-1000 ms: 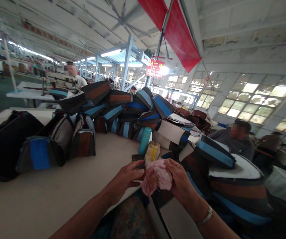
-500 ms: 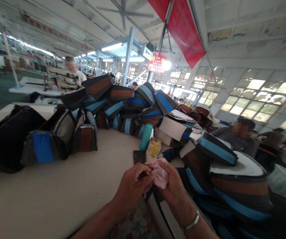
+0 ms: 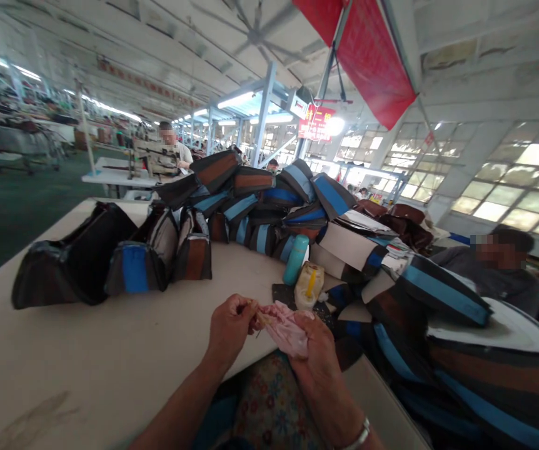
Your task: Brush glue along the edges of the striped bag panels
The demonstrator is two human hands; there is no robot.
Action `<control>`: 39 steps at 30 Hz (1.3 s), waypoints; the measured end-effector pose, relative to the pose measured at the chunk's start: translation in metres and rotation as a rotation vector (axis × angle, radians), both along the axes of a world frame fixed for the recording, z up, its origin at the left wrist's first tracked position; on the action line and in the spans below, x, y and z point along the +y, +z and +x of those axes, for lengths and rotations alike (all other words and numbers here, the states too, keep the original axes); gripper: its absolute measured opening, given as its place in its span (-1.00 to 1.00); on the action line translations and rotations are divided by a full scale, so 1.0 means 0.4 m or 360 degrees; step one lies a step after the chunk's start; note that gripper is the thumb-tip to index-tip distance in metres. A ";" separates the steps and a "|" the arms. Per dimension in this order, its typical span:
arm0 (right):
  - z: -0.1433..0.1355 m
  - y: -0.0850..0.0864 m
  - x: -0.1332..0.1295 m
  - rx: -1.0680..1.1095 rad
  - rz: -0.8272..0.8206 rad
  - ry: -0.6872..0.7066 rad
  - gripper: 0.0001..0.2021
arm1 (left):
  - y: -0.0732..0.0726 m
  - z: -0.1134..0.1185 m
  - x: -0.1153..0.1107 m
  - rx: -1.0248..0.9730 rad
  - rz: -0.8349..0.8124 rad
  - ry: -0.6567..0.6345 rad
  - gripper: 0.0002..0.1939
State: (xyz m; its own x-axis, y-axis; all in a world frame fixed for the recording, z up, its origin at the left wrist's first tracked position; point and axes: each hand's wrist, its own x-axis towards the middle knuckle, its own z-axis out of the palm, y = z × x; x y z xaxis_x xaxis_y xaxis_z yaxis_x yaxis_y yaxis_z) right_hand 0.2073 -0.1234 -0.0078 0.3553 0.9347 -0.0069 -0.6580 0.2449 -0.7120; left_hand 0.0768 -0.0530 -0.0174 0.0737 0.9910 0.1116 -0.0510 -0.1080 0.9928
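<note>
A crumpled pink cloth (image 3: 287,331) is stretched between my two hands above the table's near edge. My left hand (image 3: 232,325) pinches its left end, where a thin yellowish strip also shows. The fingers of my right hand (image 3: 314,347) are wrapped round the bunched right part. Just beyond the cloth stands a cream container (image 3: 309,286) with a yellow stripe, and behind it a teal bottle (image 3: 296,259) leans slightly. Both are beside a dark flat pad (image 3: 282,295).
Dark bag pieces with blue and brown bands (image 3: 136,269) line the back of the light table (image 3: 110,350). More are heaped at the right (image 3: 448,290). One person (image 3: 489,262) sits at the right; another (image 3: 182,153) is at a machine at the back left.
The view has swung left. My left hand has drawn away from my right hand, and the pink cloth, bunched before, now stretches between them.
</note>
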 end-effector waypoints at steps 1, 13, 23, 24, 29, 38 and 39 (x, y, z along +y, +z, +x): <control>-0.016 -0.002 0.003 -0.0018 0.0017 -0.0010 -0.83 | -0.004 0.000 0.009 0.0011 -0.0003 0.0036 -0.77; 0.069 -0.050 -0.044 -0.1362 -0.0216 -0.0510 -0.42 | 0.057 -0.082 -0.065 0.0042 0.0190 -0.0418 -0.71; -0.017 0.092 -0.059 -0.2387 0.0288 -0.0021 -0.72 | 0.098 -0.080 -0.124 0.0388 0.0351 -0.0383 -0.68; -0.021 0.080 -0.048 -0.2348 0.0212 0.0040 -0.80 | 0.098 -0.084 -0.127 0.0408 0.0326 -0.0352 -0.65; -0.033 0.016 -0.029 -0.1512 0.0057 0.0170 -0.80 | 0.067 -0.105 -0.151 0.0586 0.0347 -0.0228 -0.53; -0.052 -0.039 -0.023 -0.1326 -0.0027 0.0101 -0.73 | 0.003 -0.075 -0.180 0.1705 0.1342 -0.0109 -0.80; -0.050 -0.045 -0.019 -0.1406 -0.0024 0.0053 -0.71 | 0.002 -0.072 -0.181 0.1780 0.1359 -0.0140 -0.75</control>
